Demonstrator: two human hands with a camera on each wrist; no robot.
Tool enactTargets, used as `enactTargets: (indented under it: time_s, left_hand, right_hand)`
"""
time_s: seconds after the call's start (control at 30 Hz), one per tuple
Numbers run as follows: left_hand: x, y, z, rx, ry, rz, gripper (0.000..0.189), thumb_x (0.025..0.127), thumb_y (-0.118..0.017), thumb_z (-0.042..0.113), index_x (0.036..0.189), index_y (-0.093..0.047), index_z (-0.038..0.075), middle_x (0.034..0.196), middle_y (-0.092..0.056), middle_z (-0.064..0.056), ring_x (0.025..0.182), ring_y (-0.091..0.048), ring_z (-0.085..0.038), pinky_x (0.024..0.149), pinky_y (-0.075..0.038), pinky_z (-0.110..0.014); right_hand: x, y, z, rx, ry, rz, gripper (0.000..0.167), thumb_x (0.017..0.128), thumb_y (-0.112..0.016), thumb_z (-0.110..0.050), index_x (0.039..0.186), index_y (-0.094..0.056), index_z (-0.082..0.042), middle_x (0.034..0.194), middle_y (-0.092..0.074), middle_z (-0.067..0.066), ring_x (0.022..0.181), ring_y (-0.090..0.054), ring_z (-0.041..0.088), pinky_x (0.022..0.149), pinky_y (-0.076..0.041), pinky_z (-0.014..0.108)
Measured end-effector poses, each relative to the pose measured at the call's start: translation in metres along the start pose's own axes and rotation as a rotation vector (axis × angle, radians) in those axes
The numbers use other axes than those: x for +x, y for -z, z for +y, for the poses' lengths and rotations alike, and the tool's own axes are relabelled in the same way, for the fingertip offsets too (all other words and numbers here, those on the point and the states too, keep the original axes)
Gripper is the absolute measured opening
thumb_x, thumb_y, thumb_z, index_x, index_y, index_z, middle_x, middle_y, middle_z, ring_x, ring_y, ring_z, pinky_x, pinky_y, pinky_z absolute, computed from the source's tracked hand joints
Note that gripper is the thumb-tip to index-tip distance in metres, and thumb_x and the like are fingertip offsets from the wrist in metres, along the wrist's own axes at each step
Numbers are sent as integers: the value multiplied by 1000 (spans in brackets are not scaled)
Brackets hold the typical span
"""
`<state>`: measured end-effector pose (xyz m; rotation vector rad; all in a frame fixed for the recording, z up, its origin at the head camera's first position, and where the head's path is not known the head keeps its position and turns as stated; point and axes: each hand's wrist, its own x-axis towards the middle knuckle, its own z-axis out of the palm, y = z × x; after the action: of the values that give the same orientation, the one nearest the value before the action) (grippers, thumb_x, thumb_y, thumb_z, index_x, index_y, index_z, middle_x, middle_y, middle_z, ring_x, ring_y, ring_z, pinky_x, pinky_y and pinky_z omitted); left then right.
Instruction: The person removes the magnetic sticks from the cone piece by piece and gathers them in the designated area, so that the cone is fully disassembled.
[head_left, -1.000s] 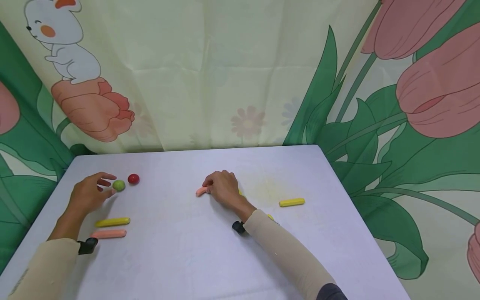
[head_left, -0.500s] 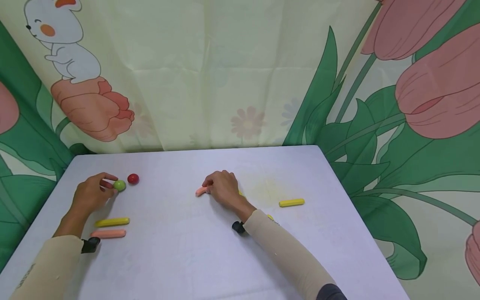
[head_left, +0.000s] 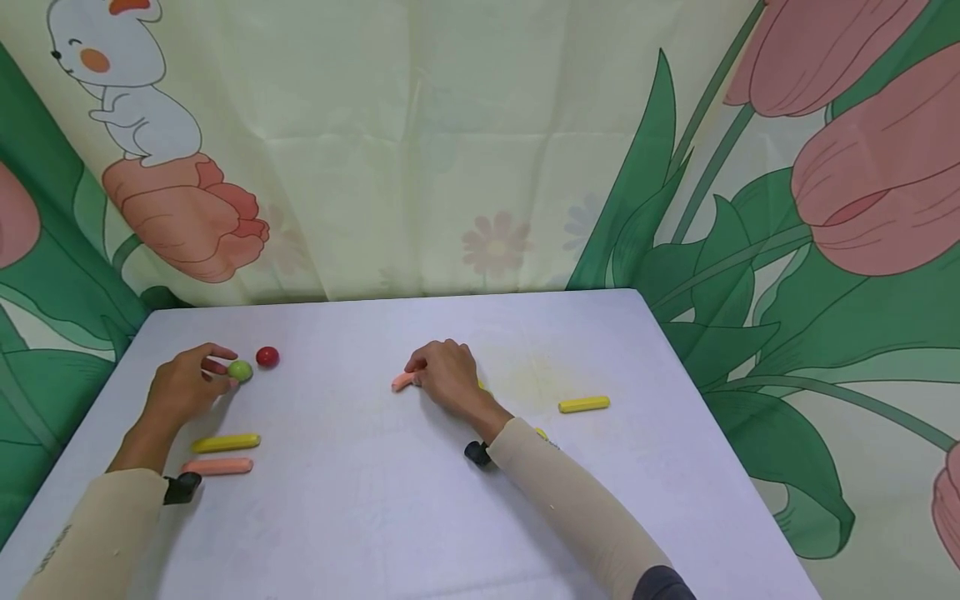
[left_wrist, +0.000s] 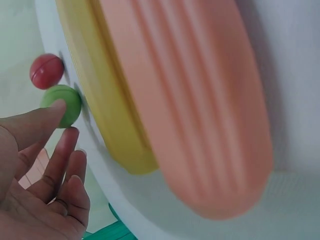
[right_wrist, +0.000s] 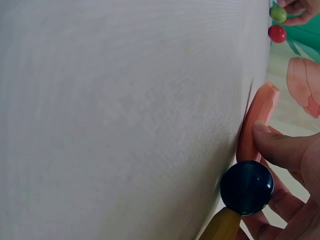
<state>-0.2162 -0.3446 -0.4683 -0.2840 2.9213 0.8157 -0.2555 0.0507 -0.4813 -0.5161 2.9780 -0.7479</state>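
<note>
At the table's far left, my left hand (head_left: pixel 183 385) pinches a green ball (head_left: pixel 240 371) between thumb and fingers; the ball sits on the cloth. A red ball (head_left: pixel 267 357) lies just beyond it. Near the middle, my right hand (head_left: pixel 450 379) grips a pink ridged toy rod (right_wrist: pixel 257 112), thumb on its side. The rod's inner end meets a dark blue ball (right_wrist: pixel 247 187), which the hand hides in the head view. On that ball's other side a yellow rod (right_wrist: pixel 222 225) meets it, mostly out of the right wrist view.
Below my left hand lie a loose yellow rod (head_left: pixel 227 442) and a pink rod (head_left: pixel 217 467), side by side. Another yellow rod (head_left: pixel 584 404) is right of my right hand. A yellow piece (head_left: pixel 542 434) peeks out behind the right sleeve. A printed curtain (head_left: pixel 450 167) hangs behind the white table (head_left: pixel 360 517).
My left hand has shifted slightly right, and its thumb and fingers have come onto the green ball. The right hand and its pink rod have stayed in place.
</note>
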Motion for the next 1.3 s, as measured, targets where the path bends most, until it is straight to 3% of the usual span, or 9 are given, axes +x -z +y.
enactTargets:
  time_s: [0.4, 0.57, 0.7, 0.83, 1.1, 1.3]
  left_hand:
    - [-4, 0, -2, 3, -14, 10, 51, 96, -74, 8, 142, -54, -1, 129, -59, -35, 113, -55, -52, 79, -59, -53]
    - [-11, 4, 4, 29, -50, 73, 54, 95, -76, 9, 144, -54, 0, 132, -58, -37, 113, -54, -54, 81, -57, -60]
    - [-19, 6, 22, 39, -120, 144, 53, 94, -78, 8, 142, -58, 2, 130, -60, -35, 112, -54, -53, 84, -54, -64]
    - [-27, 2, 48, 28, -187, 174, 51, 92, -80, 7, 140, -62, 4, 129, -62, -32, 113, -55, -51, 87, -53, -66]
    - [-41, -23, 97, 28, -313, 182, 46, 89, -85, 8, 132, -69, 9, 116, -69, -23, 108, -58, -41, 88, -53, -60]
    - [-46, -48, 128, 11, -389, 130, 42, 89, -85, 9, 129, -71, 10, 117, -73, -20, 107, -61, -38, 86, -54, -54]
  right_hand:
    - [0, 0, 0, 5, -3, -2, 17, 92, -80, -17, 97, -85, -32, 99, -80, -16, 102, -68, 16, 89, -46, 34]
    - [0, 0, -1, 7, 0, -7, 16, 91, -80, -17, 97, -85, -31, 100, -80, -15, 102, -68, 17, 89, -45, 35]
    - [0, 2, -1, -4, 3, -8, 16, 92, -80, -17, 99, -85, -31, 100, -81, -16, 103, -69, 17, 89, -46, 35]
    - [-1, 3, -1, -1, 1, -13, 17, 91, -81, -17, 100, -86, -31, 100, -81, -17, 102, -68, 17, 90, -46, 34]
    - [-12, 16, 1, 70, 26, 2, 17, 94, -82, -24, 111, -85, -27, 109, -82, -9, 95, -57, 15, 92, -43, 32]
    - [-20, 33, 9, 67, 38, 14, 21, 93, -84, -23, 113, -84, -24, 110, -82, -7, 99, -59, 18, 97, -44, 38]
